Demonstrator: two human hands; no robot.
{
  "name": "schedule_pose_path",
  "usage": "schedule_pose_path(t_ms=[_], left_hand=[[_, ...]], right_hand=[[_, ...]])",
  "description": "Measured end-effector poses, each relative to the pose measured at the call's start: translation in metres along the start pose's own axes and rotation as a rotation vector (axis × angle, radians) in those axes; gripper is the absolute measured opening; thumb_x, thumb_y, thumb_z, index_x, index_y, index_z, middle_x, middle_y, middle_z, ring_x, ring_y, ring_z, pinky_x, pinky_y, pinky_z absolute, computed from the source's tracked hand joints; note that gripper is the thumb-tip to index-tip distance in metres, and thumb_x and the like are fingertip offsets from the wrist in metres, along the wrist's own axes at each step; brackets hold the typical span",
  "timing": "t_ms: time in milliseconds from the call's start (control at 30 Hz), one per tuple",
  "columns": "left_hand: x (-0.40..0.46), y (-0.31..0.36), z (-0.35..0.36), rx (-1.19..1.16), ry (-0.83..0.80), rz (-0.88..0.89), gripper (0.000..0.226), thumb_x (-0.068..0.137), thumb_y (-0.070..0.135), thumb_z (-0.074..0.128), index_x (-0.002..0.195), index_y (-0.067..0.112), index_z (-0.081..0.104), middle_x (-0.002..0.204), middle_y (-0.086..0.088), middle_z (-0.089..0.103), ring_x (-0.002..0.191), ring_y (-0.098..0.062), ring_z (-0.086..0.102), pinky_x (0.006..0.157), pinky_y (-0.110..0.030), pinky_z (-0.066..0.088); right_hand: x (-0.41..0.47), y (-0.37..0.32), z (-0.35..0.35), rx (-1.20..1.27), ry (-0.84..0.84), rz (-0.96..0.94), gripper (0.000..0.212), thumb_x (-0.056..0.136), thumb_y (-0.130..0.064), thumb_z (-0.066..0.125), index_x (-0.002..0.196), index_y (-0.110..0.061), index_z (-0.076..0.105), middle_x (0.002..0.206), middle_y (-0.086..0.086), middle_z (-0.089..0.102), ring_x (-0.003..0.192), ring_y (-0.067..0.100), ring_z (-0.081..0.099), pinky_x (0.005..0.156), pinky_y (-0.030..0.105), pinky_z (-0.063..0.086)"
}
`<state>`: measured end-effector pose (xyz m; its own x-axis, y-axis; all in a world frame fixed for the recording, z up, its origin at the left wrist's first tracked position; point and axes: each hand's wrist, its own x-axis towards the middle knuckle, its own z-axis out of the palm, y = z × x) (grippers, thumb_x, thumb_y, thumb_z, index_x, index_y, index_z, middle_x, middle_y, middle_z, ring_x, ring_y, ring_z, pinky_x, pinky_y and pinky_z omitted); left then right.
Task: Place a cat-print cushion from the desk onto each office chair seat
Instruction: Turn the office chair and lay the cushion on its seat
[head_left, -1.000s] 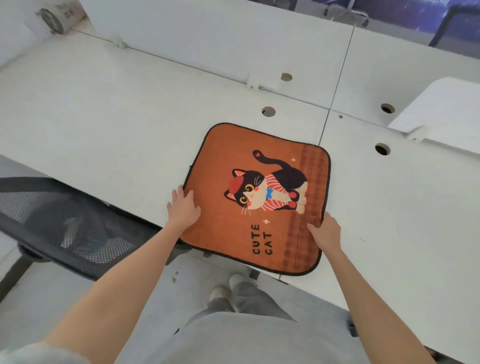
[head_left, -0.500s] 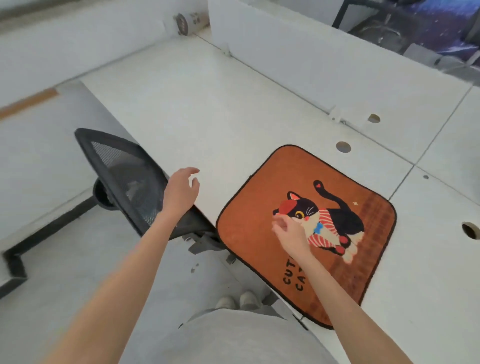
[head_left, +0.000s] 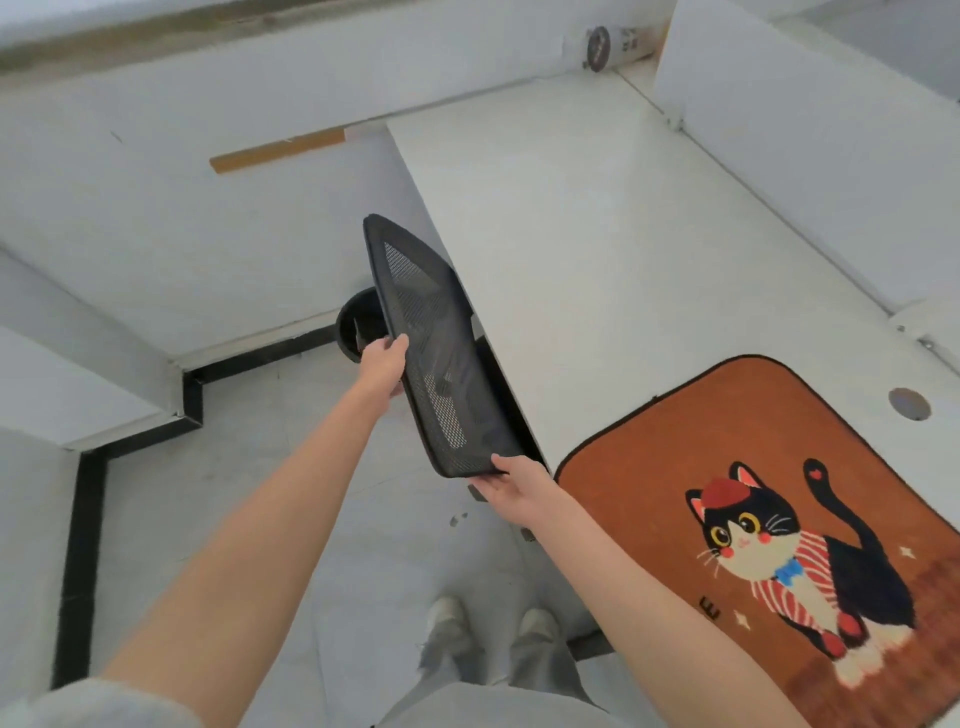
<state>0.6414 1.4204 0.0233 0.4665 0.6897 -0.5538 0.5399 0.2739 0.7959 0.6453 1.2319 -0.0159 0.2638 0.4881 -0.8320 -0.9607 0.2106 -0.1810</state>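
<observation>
- Your left hand (head_left: 382, 364) and right hand (head_left: 511, 486) both grip the chair back (head_left: 436, 353), left on its far side edge, right at its near end.
- Chair seat is hidden under the desk (head_left: 597, 234), so it likely needs pulling out.
- Cushion (head_left: 779, 519) lies flat at the desk's near edge, just right of your right hand, which is nearer.

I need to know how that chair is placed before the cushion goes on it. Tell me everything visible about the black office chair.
The office chair shows mainly its black mesh backrest in a dark frame, seen from above, pushed in against the white desk edge. Its seat is out of sight under the desk. The left hand grips the backrest's far side edge and the right hand grips its near corner. A dark round part shows behind it, low down.
</observation>
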Motion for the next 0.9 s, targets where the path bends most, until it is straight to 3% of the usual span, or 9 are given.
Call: schedule_pose_path(t_ms=[67, 167, 300, 400, 500, 633, 733, 900], left_hand=[[0.008, 0.006, 0.001, -0.097, -0.01, -0.009, 0.027, 0.096, 0.026, 0.04, 0.112, 0.009, 0.053, 0.098, -0.006, 0.058, 0.078, -0.016, 0.056, 0.083, -0.037, 0.05], [0.022, 0.016, -0.001, -0.074, -0.027, 0.044, 0.028, 0.095, 0.019, 0.041, 0.12, 0.008, 0.049, 0.107, -0.009, 0.058, 0.092, -0.022, 0.057, 0.093, -0.042, 0.05], [0.029, 0.017, -0.009, -0.008, -0.072, 0.105, 0.033, 0.095, 0.01, 0.039, 0.127, 0.012, 0.043, 0.116, -0.007, 0.055, 0.098, -0.022, 0.055, 0.09, -0.038, 0.051], [0.031, 0.008, -0.02, 0.077, -0.063, 0.198, 0.05, 0.093, 0.012, 0.04, 0.14, 0.023, 0.026, 0.133, -0.002, 0.048, 0.112, -0.026, 0.053, 0.098, -0.043, 0.047], [0.029, 0.004, -0.037, 0.143, -0.01, 0.251, 0.063, 0.093, 0.012, 0.04, 0.145, 0.029, 0.01, 0.138, 0.0, 0.042, 0.115, -0.025, 0.048, 0.101, -0.037, 0.043], [0.028, -0.006, -0.069, 0.217, 0.035, 0.267, 0.062, 0.093, 0.009, 0.039, 0.147, 0.024, 0.012, 0.152, -0.002, 0.028, 0.132, -0.024, 0.036, 0.101, -0.027, 0.031], [0.025, -0.016, -0.097, 0.248, 0.078, 0.259, 0.061, 0.093, 0.009, 0.038, 0.147, 0.023, 0.012, 0.154, -0.001, 0.023, 0.137, -0.023, 0.03, 0.107, -0.029, 0.028], [0.018, -0.037, -0.139, 0.243, 0.132, 0.235, 0.06, 0.092, 0.011, 0.041, 0.145, 0.021, 0.015, 0.151, -0.006, 0.029, 0.131, -0.026, 0.039, 0.106, -0.034, 0.032]], right_hand=[[0.002, -0.002, -0.002, 0.012, 0.012, 0.007, 0.035, 0.093, 0.01, 0.034, 0.128, 0.015, 0.036, 0.137, 0.027, 0.043, 0.127, 0.037, 0.043, 0.105, 0.044, 0.035], [0.005, -0.002, -0.002, 0.028, 0.061, -0.013, 0.038, 0.09, 0.014, 0.034, 0.128, 0.016, 0.038, 0.134, 0.027, 0.046, 0.124, 0.037, 0.046, 0.1, 0.043, 0.04], [0.002, 0.005, 0.007, 0.064, 0.112, -0.036, 0.04, 0.091, 0.015, 0.032, 0.13, 0.014, 0.035, 0.136, 0.027, 0.044, 0.126, 0.037, 0.044, 0.108, 0.041, 0.034], [-0.005, 0.016, 0.015, 0.058, 0.132, -0.038, 0.039, 0.092, 0.013, 0.031, 0.13, 0.013, 0.035, 0.137, 0.026, 0.042, 0.128, 0.036, 0.043, 0.108, 0.04, 0.034], [-0.008, 0.033, 0.026, 0.021, 0.149, -0.033, 0.038, 0.091, 0.013, 0.031, 0.129, 0.014, 0.036, 0.137, 0.026, 0.042, 0.127, 0.037, 0.043, 0.105, 0.041, 0.035], [-0.002, 0.066, 0.042, -0.02, 0.167, -0.016, 0.038, 0.09, 0.016, 0.031, 0.127, 0.016, 0.037, 0.136, 0.028, 0.043, 0.126, 0.039, 0.044, 0.105, 0.044, 0.035], [0.002, 0.092, 0.054, -0.074, 0.18, 0.023, 0.037, 0.088, 0.018, 0.031, 0.123, 0.016, 0.039, 0.134, 0.028, 0.044, 0.124, 0.041, 0.045, 0.099, 0.046, 0.039], [0.003, 0.123, 0.068, -0.182, 0.172, 0.109, 0.024, 0.085, 0.018, 0.028, 0.103, 0.008, 0.041, 0.108, 0.022, 0.047, 0.11, 0.039, 0.047, 0.083, 0.043, 0.04]])
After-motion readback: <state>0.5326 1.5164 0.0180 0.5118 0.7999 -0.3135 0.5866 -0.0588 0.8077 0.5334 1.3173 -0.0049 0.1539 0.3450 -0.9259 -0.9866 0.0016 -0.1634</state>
